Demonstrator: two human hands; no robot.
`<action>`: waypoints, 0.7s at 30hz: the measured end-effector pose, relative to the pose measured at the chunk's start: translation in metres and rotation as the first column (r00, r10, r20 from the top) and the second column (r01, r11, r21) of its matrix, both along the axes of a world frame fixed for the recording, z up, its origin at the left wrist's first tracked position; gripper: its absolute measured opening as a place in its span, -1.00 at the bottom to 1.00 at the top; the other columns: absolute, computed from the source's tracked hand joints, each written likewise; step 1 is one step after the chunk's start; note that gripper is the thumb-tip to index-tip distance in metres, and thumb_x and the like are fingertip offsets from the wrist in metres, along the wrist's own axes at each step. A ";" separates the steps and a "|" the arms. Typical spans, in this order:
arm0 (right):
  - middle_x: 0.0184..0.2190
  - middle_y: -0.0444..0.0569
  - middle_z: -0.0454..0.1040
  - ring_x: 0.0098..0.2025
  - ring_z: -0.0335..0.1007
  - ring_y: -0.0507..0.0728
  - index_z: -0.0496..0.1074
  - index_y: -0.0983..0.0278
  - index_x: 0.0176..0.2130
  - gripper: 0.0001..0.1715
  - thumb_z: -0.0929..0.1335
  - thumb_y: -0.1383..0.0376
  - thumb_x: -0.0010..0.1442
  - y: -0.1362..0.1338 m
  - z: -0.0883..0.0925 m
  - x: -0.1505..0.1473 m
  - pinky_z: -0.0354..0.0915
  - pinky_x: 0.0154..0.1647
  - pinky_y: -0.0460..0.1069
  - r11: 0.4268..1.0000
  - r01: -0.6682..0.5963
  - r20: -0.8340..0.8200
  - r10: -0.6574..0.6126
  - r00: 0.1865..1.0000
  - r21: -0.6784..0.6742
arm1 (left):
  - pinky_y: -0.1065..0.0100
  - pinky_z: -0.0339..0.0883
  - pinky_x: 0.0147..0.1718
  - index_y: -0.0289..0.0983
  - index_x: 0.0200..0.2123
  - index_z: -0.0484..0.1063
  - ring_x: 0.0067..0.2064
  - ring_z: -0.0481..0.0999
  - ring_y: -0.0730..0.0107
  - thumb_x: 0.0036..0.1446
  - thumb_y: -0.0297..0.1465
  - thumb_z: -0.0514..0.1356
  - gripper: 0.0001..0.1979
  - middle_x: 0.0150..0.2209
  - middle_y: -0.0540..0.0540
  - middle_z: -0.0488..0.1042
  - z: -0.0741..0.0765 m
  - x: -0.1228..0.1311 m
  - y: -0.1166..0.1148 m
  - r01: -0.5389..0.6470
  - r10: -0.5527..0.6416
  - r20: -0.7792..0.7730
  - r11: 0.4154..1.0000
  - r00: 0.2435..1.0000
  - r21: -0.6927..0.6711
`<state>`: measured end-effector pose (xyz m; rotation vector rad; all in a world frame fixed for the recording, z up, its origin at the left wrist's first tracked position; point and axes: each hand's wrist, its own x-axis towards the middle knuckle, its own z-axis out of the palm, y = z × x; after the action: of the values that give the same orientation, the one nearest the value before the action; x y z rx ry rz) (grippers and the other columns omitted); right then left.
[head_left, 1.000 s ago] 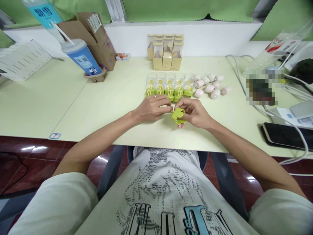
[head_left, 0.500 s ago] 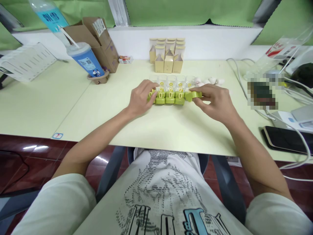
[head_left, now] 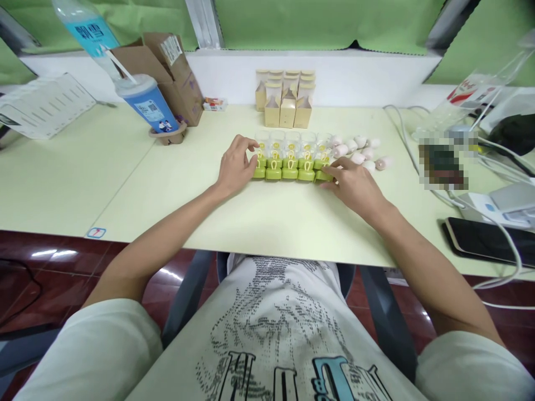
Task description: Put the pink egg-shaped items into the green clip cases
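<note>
Two rows of small green bases (head_left: 290, 169) lie on the pale table (head_left: 267, 217); the back row carries clear caps with yellow loops (head_left: 291, 146). My left hand (head_left: 234, 165) rests at the rows' left end, its fingers apart and curled against the outermost pieces. My right hand (head_left: 355, 186) lies low on the table at the right end. Its fingertips pinch the last green base (head_left: 322, 176) of the front row, which sits on the table in line with the others.
Pink-white oval pieces (head_left: 363, 153) lie right of the rows. Small beige cartons (head_left: 287, 106) stand behind. A blue cup (head_left: 146, 106), a bottle and a cardboard box (head_left: 175, 72) are at the back left. Cables (head_left: 418, 150) and a black phone (head_left: 485, 239) lie on the right.
My right hand carried a green base from in front of me to the rows and set it down at the front row's right end. My left hand moved to the left end.
</note>
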<state>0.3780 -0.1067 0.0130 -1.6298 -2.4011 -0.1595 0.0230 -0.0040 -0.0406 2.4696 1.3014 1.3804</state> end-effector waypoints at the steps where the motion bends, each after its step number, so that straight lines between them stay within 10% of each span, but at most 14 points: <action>1: 0.22 0.42 0.71 -0.01 0.71 0.49 0.79 0.35 0.23 -0.52 0.35 0.25 0.61 0.000 0.000 0.000 0.49 -0.11 0.24 1.000 -0.018 -0.006 0.018 1.000 -0.002 | 0.18 0.50 -0.15 -0.14 0.13 0.57 -0.43 0.33 0.47 0.66 0.14 0.18 -0.52 0.06 -0.10 0.65 0.000 0.000 -0.001 0.004 -0.004 -0.007 1.000 1.000 -0.004; 17: 0.32 0.42 0.65 -0.03 0.75 0.45 0.63 0.33 0.46 -0.39 0.34 0.31 0.55 0.005 0.001 0.007 0.60 -0.13 0.27 1.000 0.014 -0.056 -0.013 0.998 0.026 | 0.18 0.47 -0.10 -0.15 0.14 0.59 -0.39 0.39 0.43 0.64 0.26 0.09 -0.38 0.09 -0.13 0.66 -0.002 0.002 -0.003 -0.020 0.020 -0.014 1.000 1.000 -0.007; 21: 0.15 0.25 0.77 -0.02 0.78 0.37 0.75 0.20 0.25 -0.56 0.32 0.25 0.65 -0.014 0.020 -0.009 0.66 -0.13 0.23 0.966 -0.177 -0.208 0.216 0.954 0.189 | 0.20 0.45 -0.11 -0.15 0.11 0.60 -0.37 0.42 0.40 0.67 0.19 0.11 -0.44 0.05 -0.13 0.67 0.001 0.002 -0.004 -0.054 0.054 0.024 0.998 0.998 0.015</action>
<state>0.3693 -0.1205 0.0332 -1.2533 -2.2887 -0.1290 0.0250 -0.0084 -0.0395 2.4383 1.3677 1.4321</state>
